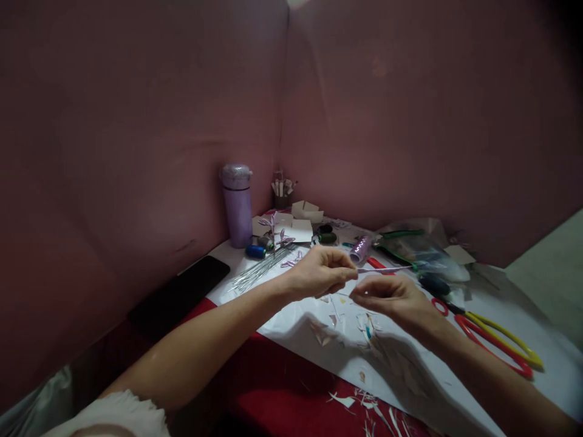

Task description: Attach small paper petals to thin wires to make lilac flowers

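My left hand (325,271) is closed, with thumb and fingertips pinching a thin purple wrapped stem (385,269) that sticks out to the right. Just below and to the right, my right hand (387,292) has its fingertips pressed together; what they grip, if anything, is too fine to make out. Behind my left hand show purple looped sprigs (283,235). Whether they join the held stem is hidden. A bundle of thin silvery wires (257,270) lies to the left of the hands.
A purple tumbler (237,206), a blue thread spool (255,250) and a black phone-like slab (182,291) stand or lie left. To the right are a shiny purple roll (361,249), plastic bag (423,243) and red-and-yellow-handled tools (498,346). Scraps (364,400) litter the front.
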`<state>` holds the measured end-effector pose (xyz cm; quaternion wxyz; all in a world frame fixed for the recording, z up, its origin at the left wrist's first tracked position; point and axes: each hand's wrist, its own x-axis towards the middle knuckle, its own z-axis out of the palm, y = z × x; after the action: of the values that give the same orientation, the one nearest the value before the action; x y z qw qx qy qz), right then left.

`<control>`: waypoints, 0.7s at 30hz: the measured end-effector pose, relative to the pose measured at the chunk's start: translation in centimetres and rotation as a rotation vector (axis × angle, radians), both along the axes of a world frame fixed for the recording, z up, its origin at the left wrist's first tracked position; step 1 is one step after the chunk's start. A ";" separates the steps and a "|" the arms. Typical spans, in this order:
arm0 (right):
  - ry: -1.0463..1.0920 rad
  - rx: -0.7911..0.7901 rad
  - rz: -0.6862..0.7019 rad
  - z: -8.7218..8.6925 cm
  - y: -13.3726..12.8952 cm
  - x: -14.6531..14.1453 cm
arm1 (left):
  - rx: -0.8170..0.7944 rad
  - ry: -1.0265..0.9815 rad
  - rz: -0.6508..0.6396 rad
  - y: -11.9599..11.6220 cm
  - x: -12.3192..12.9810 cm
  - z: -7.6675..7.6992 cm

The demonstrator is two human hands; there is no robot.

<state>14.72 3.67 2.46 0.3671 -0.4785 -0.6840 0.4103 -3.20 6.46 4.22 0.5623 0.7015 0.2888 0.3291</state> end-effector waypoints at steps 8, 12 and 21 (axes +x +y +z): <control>-0.413 0.378 -0.119 2.1 -2.0 0.5 | 0.699 0.529 0.158 -0.1 -0.1 -0.9; -0.246 0.223 -0.138 3.0 -0.7 2.4 | 0.302 0.270 -0.192 -0.4 -0.3 -0.3; 0.007 -0.028 -0.001 0.0 -0.1 -0.1 | -0.072 0.003 0.007 -0.2 0.0 0.3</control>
<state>14.60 3.57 2.50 0.3629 -0.4824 -0.6769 0.4212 -3.16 6.25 4.48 0.5856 0.6802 0.3039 0.3194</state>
